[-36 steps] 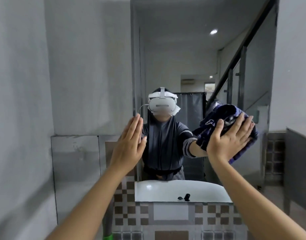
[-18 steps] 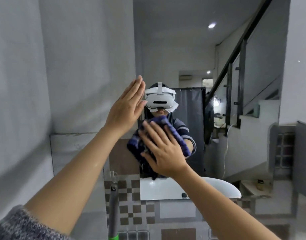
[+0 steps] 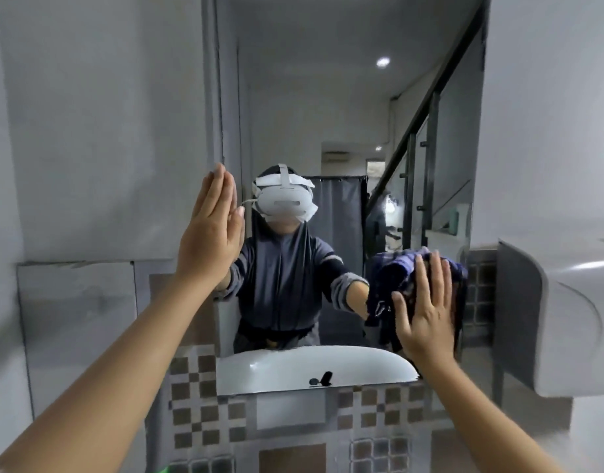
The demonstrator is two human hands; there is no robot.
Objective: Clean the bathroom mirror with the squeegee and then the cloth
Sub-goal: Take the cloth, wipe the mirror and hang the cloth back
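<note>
The tall bathroom mirror (image 3: 345, 107) fills the wall ahead and reflects a person in a headset. My right hand (image 3: 425, 310) presses a dark blue patterned cloth (image 3: 396, 278) flat against the glass at the mirror's lower right corner. My left hand (image 3: 213, 230) rests flat, fingers together, against the mirror's left edge at about head height, holding nothing. Only a green tip (image 3: 164, 469) at the bottom edge may belong to the squeegee.
A white basin (image 3: 577, 302) juts out at the right, close to my right forearm. Brown and grey checkered tiles (image 3: 198, 414) cover the wall below the mirror. Grey plaster wall (image 3: 89, 131) spreads to the left.
My right hand has swept the cloth from the mirror's lower left-centre across to its lower right corner. My left hand stays flat on the left edge.
</note>
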